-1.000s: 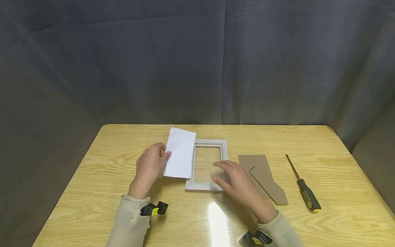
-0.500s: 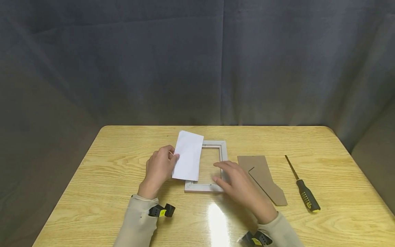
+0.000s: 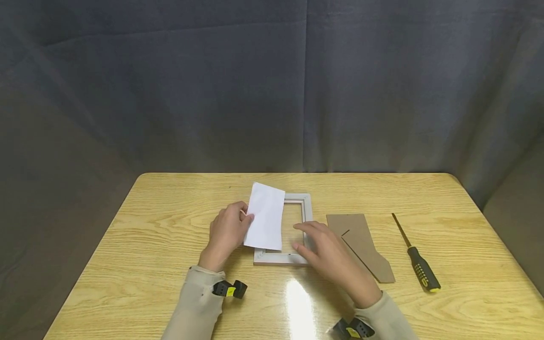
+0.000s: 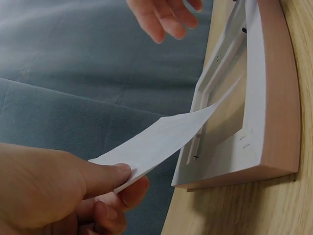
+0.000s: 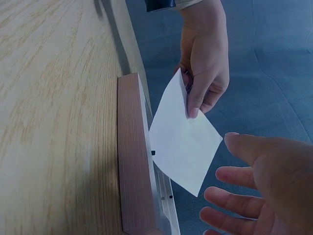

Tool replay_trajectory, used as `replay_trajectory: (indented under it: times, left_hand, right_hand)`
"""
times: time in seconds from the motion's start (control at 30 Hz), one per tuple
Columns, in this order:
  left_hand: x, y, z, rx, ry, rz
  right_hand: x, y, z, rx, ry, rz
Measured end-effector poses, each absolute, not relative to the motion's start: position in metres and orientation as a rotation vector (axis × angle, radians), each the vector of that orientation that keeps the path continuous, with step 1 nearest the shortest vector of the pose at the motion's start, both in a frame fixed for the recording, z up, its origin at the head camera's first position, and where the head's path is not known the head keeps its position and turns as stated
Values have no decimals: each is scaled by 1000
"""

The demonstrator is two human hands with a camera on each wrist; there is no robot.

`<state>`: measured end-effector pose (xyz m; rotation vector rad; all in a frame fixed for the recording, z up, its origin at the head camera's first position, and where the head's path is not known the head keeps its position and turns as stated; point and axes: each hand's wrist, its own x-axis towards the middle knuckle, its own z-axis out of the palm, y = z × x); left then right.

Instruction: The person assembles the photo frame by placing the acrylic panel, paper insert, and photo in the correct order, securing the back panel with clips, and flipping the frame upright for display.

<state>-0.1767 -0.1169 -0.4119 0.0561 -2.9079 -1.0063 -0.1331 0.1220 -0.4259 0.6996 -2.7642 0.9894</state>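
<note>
My left hand pinched a white rectangular sheet of paper by its left edge, thumb on top and fingers curled beneath, leaving the other edges free. The sheet sloped over the left part of a white rectangular frame with pinkish-brown wooden sides; I could not tell whether its lower corner touched the frame. Past the paper's right edge, a strip of the frame's opening showed. At the frame's right edge my right hand hung with thumb and fingers loosely parted, holding nothing, a gap between its fingertips and the paper. The frame lay on a pale yellow wood-grain table, the far edge a little beyond it. To its right, past a strip of wood, lay a flat brown angular board with a dark bent line, then, apart from that, a long black-handled screwdriver with yellow markings.
</note>
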Motion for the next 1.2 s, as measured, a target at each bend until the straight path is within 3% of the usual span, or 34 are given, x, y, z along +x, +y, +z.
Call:
replay_trajectory:
  times: [1.2]
  left_hand:
    - [-183, -97, -424, 6, -2996, -975]
  right_hand:
    - [-134, 121, -428, 695, -2758, 972]
